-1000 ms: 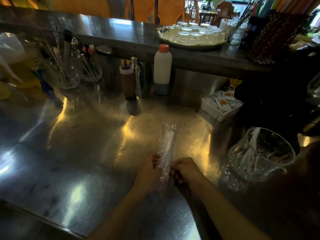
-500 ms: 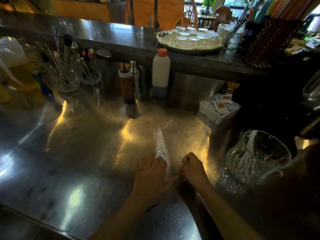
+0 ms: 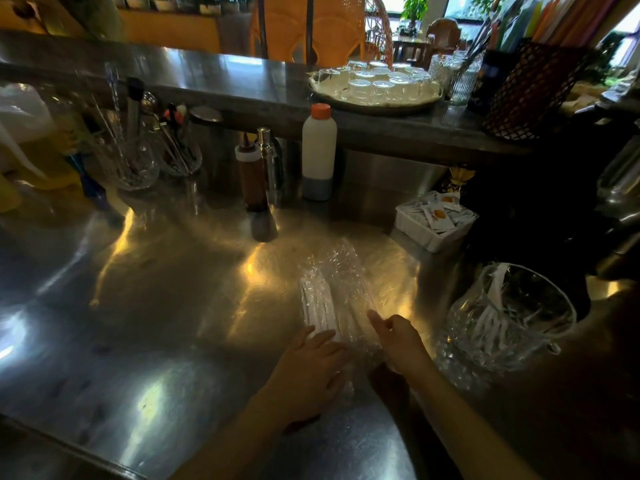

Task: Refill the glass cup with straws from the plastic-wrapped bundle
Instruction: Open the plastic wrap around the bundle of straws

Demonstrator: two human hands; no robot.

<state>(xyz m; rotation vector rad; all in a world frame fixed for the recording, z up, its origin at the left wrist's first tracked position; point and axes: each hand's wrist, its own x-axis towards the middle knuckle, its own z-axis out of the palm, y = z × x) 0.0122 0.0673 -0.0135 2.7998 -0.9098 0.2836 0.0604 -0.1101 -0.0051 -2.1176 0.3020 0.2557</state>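
Note:
A bundle of white straws [image 3: 317, 306] lies flat on the steel counter [image 3: 156, 323], half inside crinkled clear plastic wrap [image 3: 341, 271] that spreads out to its right and far side. My left hand [image 3: 308, 372] rests palm down on the near end of the bundle, fingers spread. Just right of it, my right hand [image 3: 398, 341] pinches the near edge of the wrap between thumb and fingers. The cut-glass cup [image 3: 509, 320] stands to the right with several white wrapped straws leaning inside it.
A white tray of sachets [image 3: 434, 221] sits behind the cup. A brown squeeze bottle [image 3: 251, 174], a metal shaker [image 3: 268, 161] and a white bottle with orange cap [image 3: 319, 152] line the back wall. Glass holders of utensils [image 3: 138, 157] stand at left. A raised shelf carries a tray of glasses [image 3: 374, 86].
The wrap was a narrow tube held up between both hands; now it lies opened and spread on the counter, straws exposed. My left hand has flattened onto the bundle.

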